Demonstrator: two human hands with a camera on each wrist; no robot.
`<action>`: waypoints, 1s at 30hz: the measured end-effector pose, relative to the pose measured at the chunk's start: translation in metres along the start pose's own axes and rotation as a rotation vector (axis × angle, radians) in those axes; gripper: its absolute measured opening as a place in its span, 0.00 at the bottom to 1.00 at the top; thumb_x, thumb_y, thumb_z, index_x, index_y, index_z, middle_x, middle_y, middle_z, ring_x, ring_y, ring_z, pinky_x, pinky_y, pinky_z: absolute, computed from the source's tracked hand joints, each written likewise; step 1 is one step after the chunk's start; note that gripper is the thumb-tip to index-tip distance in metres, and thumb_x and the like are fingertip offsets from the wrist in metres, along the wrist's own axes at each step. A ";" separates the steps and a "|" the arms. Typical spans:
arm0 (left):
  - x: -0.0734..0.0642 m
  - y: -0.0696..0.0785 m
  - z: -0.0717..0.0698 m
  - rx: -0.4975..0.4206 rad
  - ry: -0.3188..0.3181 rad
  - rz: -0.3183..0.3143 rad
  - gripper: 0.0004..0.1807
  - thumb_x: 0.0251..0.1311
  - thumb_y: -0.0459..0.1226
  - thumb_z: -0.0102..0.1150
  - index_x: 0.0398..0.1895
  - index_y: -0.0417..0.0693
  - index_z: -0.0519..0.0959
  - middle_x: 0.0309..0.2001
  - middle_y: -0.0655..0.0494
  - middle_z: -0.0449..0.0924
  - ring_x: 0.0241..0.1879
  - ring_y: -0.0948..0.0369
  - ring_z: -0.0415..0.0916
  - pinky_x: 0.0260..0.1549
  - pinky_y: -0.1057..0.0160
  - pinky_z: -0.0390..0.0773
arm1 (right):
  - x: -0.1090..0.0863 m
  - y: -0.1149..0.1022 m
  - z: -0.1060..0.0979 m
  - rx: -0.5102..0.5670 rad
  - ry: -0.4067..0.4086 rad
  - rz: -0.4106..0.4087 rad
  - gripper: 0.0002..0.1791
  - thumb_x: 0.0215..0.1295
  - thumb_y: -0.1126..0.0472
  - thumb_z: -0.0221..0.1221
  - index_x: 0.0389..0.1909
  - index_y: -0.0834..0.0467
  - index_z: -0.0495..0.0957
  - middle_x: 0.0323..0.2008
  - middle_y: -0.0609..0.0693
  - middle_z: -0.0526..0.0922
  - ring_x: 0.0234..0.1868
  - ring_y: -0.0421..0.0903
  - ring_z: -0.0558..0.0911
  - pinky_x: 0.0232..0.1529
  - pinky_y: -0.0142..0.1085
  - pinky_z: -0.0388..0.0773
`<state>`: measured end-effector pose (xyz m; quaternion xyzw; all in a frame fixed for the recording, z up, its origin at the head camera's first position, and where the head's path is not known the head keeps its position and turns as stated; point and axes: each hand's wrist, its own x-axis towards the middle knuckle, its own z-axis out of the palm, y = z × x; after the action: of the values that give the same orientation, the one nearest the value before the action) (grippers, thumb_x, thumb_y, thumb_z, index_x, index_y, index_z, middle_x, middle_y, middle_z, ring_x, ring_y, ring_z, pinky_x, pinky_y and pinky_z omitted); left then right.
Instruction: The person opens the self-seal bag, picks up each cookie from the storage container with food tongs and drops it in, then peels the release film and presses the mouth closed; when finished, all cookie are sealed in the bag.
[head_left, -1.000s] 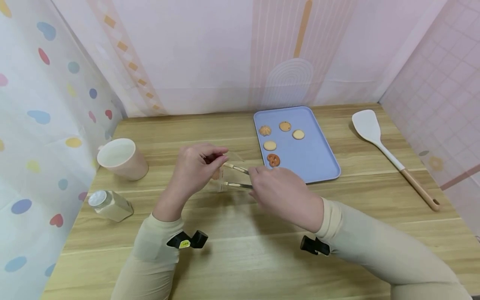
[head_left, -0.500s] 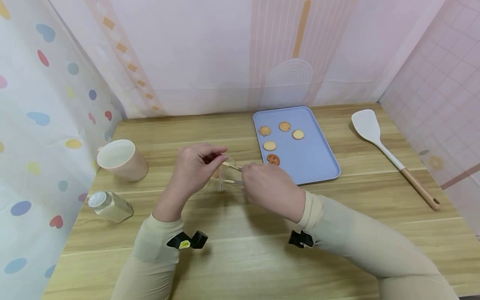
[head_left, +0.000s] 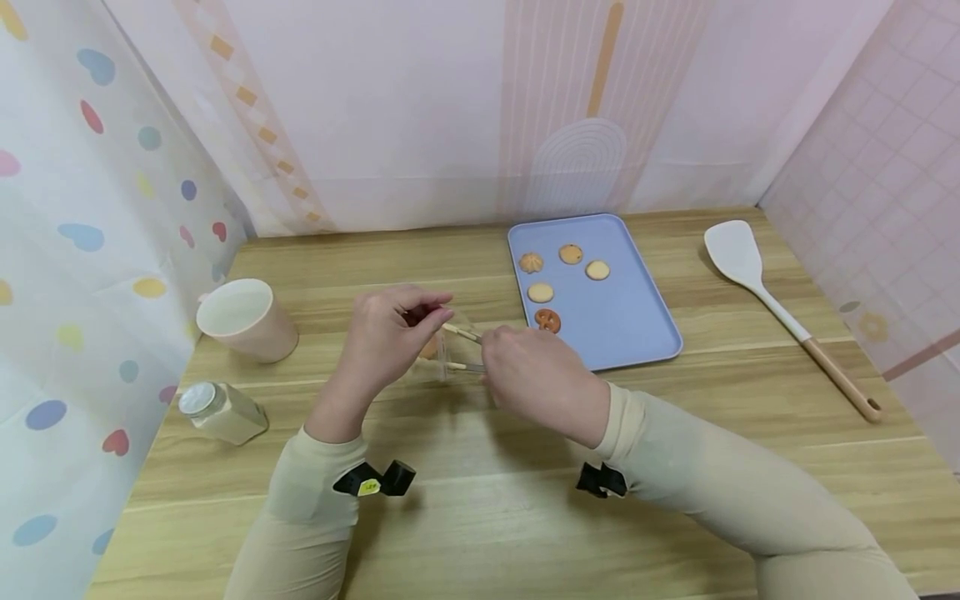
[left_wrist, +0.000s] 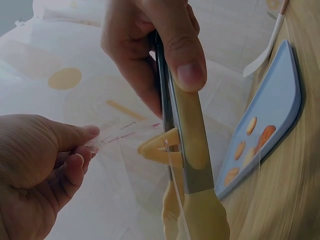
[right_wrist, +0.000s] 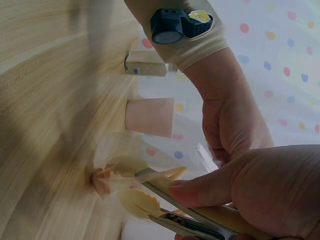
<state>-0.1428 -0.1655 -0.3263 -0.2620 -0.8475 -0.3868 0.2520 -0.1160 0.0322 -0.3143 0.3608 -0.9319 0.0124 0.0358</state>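
My left hand [head_left: 386, 342] pinches the edge of a clear plastic bag [left_wrist: 132, 137] between thumb and fingers. Small red print runs along the bag's mouth. My right hand [head_left: 543, 379] grips food tongs [left_wrist: 197, 145] with metal arms and cream tips. Those tips [right_wrist: 137, 200] reach into the bag and stand apart. At the bag's bottom lies a brown cookie [right_wrist: 102, 180], just beyond the tips. Right of the hands, a blue tray [head_left: 630, 321] bears a pretzel cookie [head_left: 547, 321], a flower-shaped cookie [head_left: 531, 262] and several round cookies [head_left: 540, 292].
A pale pink mug [head_left: 251, 321] stands at the left, behind a lidded jar [head_left: 225, 412] lying on its side. Far right lies a white spatula [head_left: 750, 262] with a wooden-coloured handle. Curtains [head_left: 390, 117] border the wooden table [head_left: 480, 517] at the back and sides.
My right hand has moved left, carrying the tongs further into the bag, and has stayed nearly still over the last half second. The left hand keeps its pinch.
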 end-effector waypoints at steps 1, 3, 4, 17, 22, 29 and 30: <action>0.000 0.000 0.000 0.004 0.001 -0.001 0.07 0.49 0.28 0.72 0.33 0.39 0.87 0.26 0.53 0.84 0.20 0.65 0.75 0.22 0.78 0.70 | -0.001 0.000 0.000 -0.007 0.004 -0.002 0.15 0.60 0.50 0.64 0.27 0.57 0.76 0.19 0.44 0.72 0.17 0.37 0.70 0.15 0.29 0.68; 0.000 0.000 0.000 0.012 0.003 -0.003 0.07 0.49 0.28 0.72 0.33 0.40 0.87 0.26 0.54 0.84 0.19 0.65 0.75 0.22 0.78 0.70 | -0.002 0.000 -0.002 -0.022 0.013 -0.006 0.15 0.61 0.49 0.64 0.28 0.58 0.77 0.19 0.45 0.72 0.17 0.37 0.70 0.15 0.29 0.68; 0.000 -0.001 0.000 0.016 0.005 -0.004 0.07 0.48 0.29 0.72 0.33 0.40 0.87 0.25 0.54 0.84 0.19 0.65 0.75 0.22 0.78 0.70 | -0.003 0.000 -0.002 -0.030 0.019 -0.008 0.16 0.61 0.49 0.64 0.28 0.58 0.77 0.19 0.45 0.72 0.17 0.37 0.70 0.15 0.29 0.68; -0.001 -0.003 -0.002 0.027 0.001 0.000 0.04 0.51 0.29 0.71 0.31 0.41 0.87 0.27 0.54 0.85 0.19 0.67 0.74 0.21 0.76 0.71 | -0.024 0.000 -0.019 -0.103 0.094 -0.038 0.19 0.60 0.47 0.64 0.31 0.61 0.75 0.21 0.48 0.71 0.17 0.42 0.73 0.16 0.35 0.73; -0.001 -0.002 -0.003 0.042 -0.004 -0.012 0.03 0.50 0.29 0.71 0.29 0.42 0.88 0.26 0.56 0.84 0.19 0.67 0.71 0.20 0.76 0.69 | -0.034 0.002 -0.026 -0.088 0.115 -0.042 0.19 0.60 0.48 0.64 0.31 0.61 0.74 0.21 0.47 0.70 0.18 0.42 0.73 0.17 0.35 0.73; -0.001 0.000 -0.003 0.071 -0.014 -0.038 0.02 0.50 0.29 0.71 0.29 0.42 0.88 0.25 0.57 0.83 0.18 0.67 0.68 0.18 0.74 0.66 | -0.043 0.003 -0.034 -0.052 0.130 -0.024 0.18 0.58 0.50 0.66 0.33 0.61 0.73 0.21 0.47 0.68 0.17 0.41 0.72 0.16 0.36 0.73; 0.000 0.000 -0.002 0.073 -0.013 -0.040 0.02 0.50 0.29 0.71 0.29 0.42 0.88 0.25 0.57 0.83 0.18 0.67 0.68 0.18 0.74 0.66 | -0.044 0.003 -0.035 -0.053 0.135 -0.024 0.19 0.57 0.50 0.66 0.33 0.62 0.73 0.21 0.47 0.68 0.16 0.42 0.71 0.16 0.36 0.72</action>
<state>-0.1420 -0.1676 -0.3253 -0.2380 -0.8678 -0.3587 0.2481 -0.0834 0.0662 -0.2830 0.3692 -0.9229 0.0114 0.1084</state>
